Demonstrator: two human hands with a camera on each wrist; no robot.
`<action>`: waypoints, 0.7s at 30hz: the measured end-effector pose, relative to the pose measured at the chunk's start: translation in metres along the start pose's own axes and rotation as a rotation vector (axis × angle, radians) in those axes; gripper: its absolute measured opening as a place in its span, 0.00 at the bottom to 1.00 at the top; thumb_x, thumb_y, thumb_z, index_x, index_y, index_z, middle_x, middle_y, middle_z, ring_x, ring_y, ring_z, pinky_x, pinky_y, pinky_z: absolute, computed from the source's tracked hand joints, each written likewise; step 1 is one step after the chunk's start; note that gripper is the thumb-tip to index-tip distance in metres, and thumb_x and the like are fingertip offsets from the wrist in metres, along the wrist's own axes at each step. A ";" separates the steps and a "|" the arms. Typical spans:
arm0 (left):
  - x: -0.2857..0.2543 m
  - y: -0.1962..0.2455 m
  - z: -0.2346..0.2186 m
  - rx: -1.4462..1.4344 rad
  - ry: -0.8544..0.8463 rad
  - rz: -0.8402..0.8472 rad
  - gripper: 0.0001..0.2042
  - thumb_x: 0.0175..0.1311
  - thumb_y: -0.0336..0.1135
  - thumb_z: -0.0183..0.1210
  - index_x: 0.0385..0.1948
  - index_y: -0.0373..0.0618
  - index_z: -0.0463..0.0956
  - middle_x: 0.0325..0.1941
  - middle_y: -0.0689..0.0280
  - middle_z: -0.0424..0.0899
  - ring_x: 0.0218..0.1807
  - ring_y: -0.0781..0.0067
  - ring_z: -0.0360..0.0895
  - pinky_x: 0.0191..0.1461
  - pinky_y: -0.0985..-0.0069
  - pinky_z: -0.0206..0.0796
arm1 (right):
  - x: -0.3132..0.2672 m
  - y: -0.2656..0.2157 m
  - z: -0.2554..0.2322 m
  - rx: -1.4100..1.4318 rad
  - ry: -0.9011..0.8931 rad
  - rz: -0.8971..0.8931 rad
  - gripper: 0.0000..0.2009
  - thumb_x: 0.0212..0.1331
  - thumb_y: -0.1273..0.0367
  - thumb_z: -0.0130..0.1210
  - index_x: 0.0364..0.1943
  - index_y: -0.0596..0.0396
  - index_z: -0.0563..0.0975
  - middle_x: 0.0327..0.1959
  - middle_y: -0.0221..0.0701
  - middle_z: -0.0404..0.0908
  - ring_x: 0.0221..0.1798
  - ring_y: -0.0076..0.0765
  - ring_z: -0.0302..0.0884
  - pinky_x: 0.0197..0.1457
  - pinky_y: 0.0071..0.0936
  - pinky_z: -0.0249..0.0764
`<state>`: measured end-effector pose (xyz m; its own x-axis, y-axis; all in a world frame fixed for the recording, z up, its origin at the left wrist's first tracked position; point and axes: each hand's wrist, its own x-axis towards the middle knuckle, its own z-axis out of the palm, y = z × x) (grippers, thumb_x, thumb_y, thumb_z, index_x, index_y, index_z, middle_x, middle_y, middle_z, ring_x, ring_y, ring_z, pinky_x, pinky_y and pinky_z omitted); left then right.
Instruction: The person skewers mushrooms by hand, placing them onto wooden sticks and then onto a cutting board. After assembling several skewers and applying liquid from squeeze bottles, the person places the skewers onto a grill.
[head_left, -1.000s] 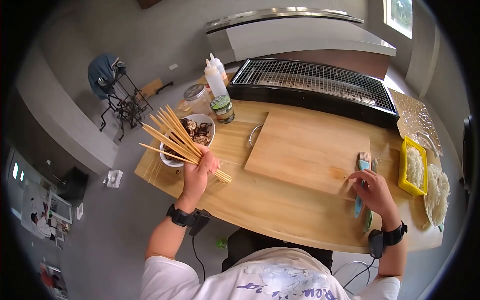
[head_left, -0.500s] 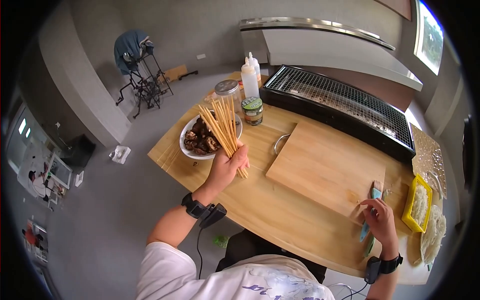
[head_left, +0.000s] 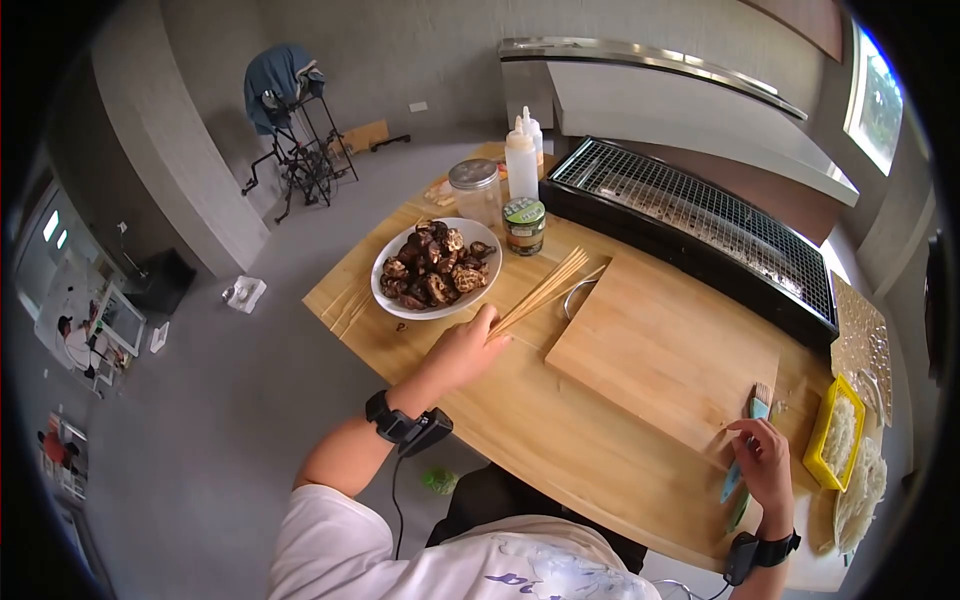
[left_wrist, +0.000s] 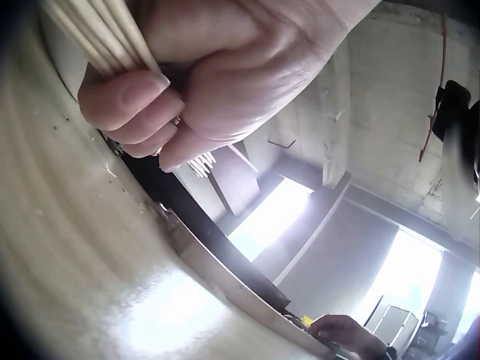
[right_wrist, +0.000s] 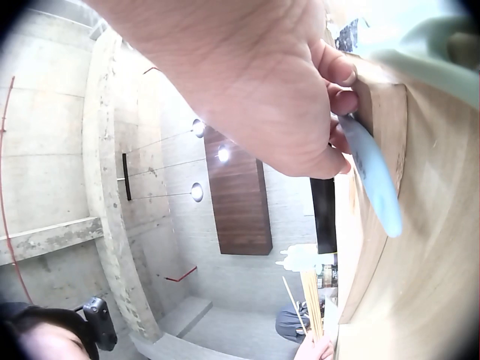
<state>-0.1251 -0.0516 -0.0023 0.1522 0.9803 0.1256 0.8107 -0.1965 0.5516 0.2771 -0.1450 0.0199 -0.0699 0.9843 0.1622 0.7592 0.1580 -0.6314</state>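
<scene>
My left hand grips a bundle of thin wooden skewers, which slant up and right toward the cutting board. In the left wrist view, fingers curl around the skewers. Beyond that hand, a white bowl is heaped with dark brown mushrooms. My right hand hovers loosely bent by the board's right edge, over a basting brush. Its blue handle passes right at the fingertips in the right wrist view. A green-handled tool lies beside the brush, partly hidden.
Squeeze bottles, a lidded jar and a green-topped can stand behind the bowl. A long black grill spans the table's back. At right are a yellow basket and pale strands on a plate.
The left hand has swung the skewers from leaning up and left over the bowl to pointing right, uncovering the mushrooms. The right hand stays by the brush. The head view has shifted.
</scene>
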 end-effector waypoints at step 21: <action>-0.002 -0.027 0.010 0.426 0.146 0.026 0.16 0.55 0.39 0.56 0.38 0.41 0.62 0.27 0.50 0.76 0.34 0.47 0.74 0.38 0.55 0.64 | -0.006 0.003 -0.001 -0.012 0.038 -0.117 0.09 0.46 0.78 0.53 0.33 0.53 0.76 0.24 0.29 0.70 0.21 0.27 0.68 0.26 0.20 0.67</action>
<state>-0.1416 -0.0483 -0.0254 0.1193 0.9562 0.2671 0.9726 -0.1667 0.1621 0.2804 -0.1504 0.0183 -0.1342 0.9553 0.2635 0.7549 0.2708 -0.5973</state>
